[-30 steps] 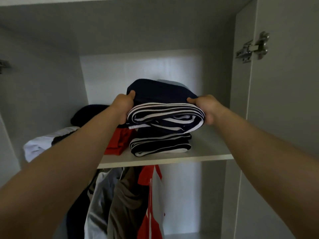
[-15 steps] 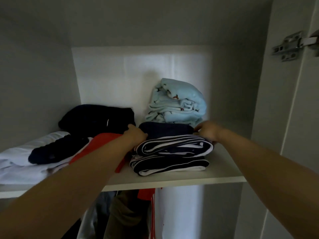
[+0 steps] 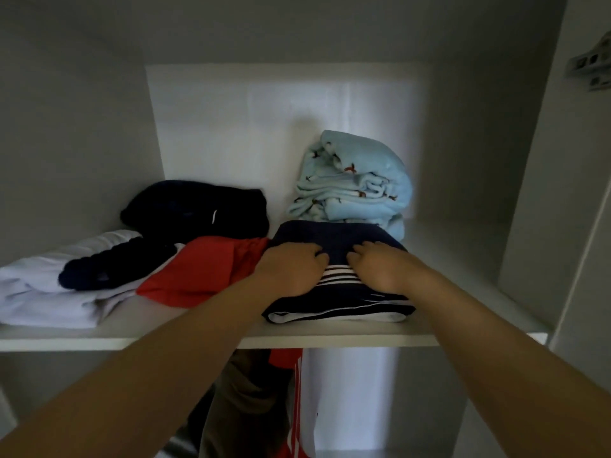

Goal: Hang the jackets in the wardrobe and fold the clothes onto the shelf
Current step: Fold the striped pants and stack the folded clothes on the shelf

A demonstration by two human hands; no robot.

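A folded navy garment with white stripes (image 3: 334,236) lies on top of another folded navy striped piece (image 3: 337,310) on the white wardrobe shelf (image 3: 330,338). My left hand (image 3: 291,269) and my right hand (image 3: 380,267) both rest palm down on the top garment, side by side, with fingers loosely bent and pressing it. Neither hand grips the cloth. Below the shelf hang jackets (image 3: 251,401), one olive and one red with white.
A light blue patterned blanket (image 3: 357,183) sits folded behind the stack. Left of it lie a red garment (image 3: 205,269), a dark navy bundle (image 3: 195,206), a navy sleeve on white cloth (image 3: 39,285). A door hinge (image 3: 591,67) shows at the upper right.
The striped garment went down from mid-air onto the lower striped piece. My hands left its sides and came together on top of it.
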